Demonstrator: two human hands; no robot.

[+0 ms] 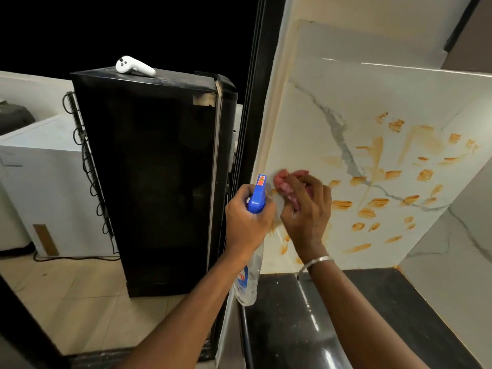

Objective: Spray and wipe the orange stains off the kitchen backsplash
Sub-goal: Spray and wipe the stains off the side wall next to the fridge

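The white marble backsplash [314, 123] carries several orange stains [378, 202] across its middle and lower part. My right hand [306, 211] grips a bunched pink cloth [286, 182] and presses it against the backsplash near its lower left edge. My left hand [246, 217] holds a clear spray bottle [247, 278] by its neck, just left of the cloth. The bottle's blue spray head [258, 195] points up toward the wall.
A black glossy countertop [359, 302] runs below the backsplash, with a second marble panel [452, 262] at the right. A black fridge [149, 182] stands to the left with a white controller [134, 65] on top. A white appliance [40, 182] sits beyond it on the tiled floor.
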